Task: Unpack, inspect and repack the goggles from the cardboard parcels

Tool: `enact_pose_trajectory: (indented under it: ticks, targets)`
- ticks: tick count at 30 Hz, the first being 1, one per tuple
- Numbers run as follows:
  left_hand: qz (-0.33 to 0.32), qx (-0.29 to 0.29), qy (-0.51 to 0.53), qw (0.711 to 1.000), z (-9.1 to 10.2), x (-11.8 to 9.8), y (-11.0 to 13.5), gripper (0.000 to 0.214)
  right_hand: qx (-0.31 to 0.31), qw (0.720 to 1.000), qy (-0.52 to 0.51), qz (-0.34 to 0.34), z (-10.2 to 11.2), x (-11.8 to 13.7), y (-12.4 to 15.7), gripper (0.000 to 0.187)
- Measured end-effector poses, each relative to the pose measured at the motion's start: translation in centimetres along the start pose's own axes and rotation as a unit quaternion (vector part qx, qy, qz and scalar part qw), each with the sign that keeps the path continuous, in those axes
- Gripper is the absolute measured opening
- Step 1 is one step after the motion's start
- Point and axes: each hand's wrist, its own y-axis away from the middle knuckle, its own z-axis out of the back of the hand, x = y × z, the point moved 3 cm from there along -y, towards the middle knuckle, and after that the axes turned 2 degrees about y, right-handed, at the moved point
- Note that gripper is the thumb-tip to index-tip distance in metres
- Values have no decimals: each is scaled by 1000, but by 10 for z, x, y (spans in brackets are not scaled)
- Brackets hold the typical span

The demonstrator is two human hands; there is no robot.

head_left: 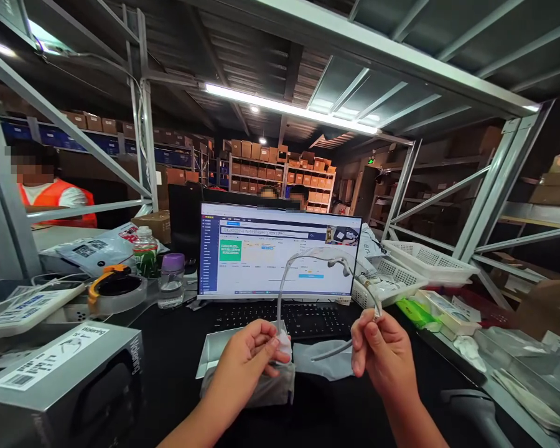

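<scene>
Holds a thin, pale grey glasses-like frame (pixel 281 287) up before the monitor (pixel 256 274), with the upper curve across the lit screen and both sides below its lower edge in the fingers. Pinches one side in the left hand (pixel 256 348), in front of the monitor's left half, with a small whitish piece (pixel 284 343) also at the fingertips. Cannot tell whether that piece is a wrap or a part of the frame. Grips the other side between thumb and fingers of the right hand (pixel 385 342), in front of the monitor's right edge, with a grey tip pointing inward over a whitish sheet (pixel 331 371). Has a black keyboard (pixel 320 317) just in front of the monitor and, nearer, by the left hand, an open silvery box (pixel 209 358). Left of the monitor, has a purple-lidded jar (pixel 171 283), a green-labelled bottle (pixel 144 255) and a tape roll (pixel 133 298); farther left and nearer, a grey labelled box (pixel 109 361). Right of the monitor, has white perforated baskets (pixel 432 258) and a green packet (pixel 416 313); nearer, a grey handheld scanner (pixel 476 412). Behind the monitor, sees carton-laden shelves (pixel 256 168); well to its left, a person in an orange vest (pixel 51 198).
</scene>
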Motion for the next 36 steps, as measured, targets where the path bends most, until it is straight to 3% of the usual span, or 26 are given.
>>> enact_pose_trajectory:
  ticks: [4, 9, 16, 22, 25, 30, 33, 36]
  targets:
    - [-34, -41, -37, 998, 7, -6, 1, 43, 13, 999, 4, -30, 2, 7, 0, 28]
    - [-72, -71, -21, 995, 17, -10, 0, 36, 143, 984, 75, -76, 0, 8, -3, 27]
    - [-109, -105, -28, 988, 29, -14, -3, 35, 176, 975, 93, -99, -2, 5, -3, 20]
    - [-141, -145, -44, 978, 39, -21, 0, 27, 276, 930, 145, -194, -5, -2, 0, 19]
    - [-140, -129, -52, 980, 40, -23, 0, 27, 271, 921, 208, -187, -2, -5, -2, 23]
    - [-143, -99, -119, 977, 35, -24, 5, 27, 202, 911, 335, -129, 4, -16, -11, 33]
    - [-145, -108, -163, 970, 32, -24, 9, 29, 193, 909, 352, -115, 6, -22, -16, 32]
    - [-127, -83, -131, 980, 28, -21, 9, 31, 179, 919, 335, -106, 8, -21, -19, 30]
